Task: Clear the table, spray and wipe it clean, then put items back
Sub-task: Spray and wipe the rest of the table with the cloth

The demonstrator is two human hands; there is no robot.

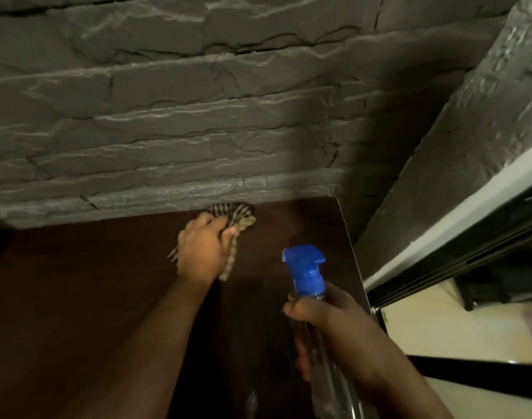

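- Surface [107,297]: dark brown, set against a grey stone wall [168,116]; we see nothing standing on the part in view, so clearing looks done.
- Left hand [203,252]: our grip is curled round a striped cloth [237,220], pressing it down at the far edge beside the wall.
- Right hand [328,331]: our grip is wrapped round a clear spray bottle [307,267] with a blue head, held above the near right part.
- Remaining, we judge: finish wiping, then return the items.
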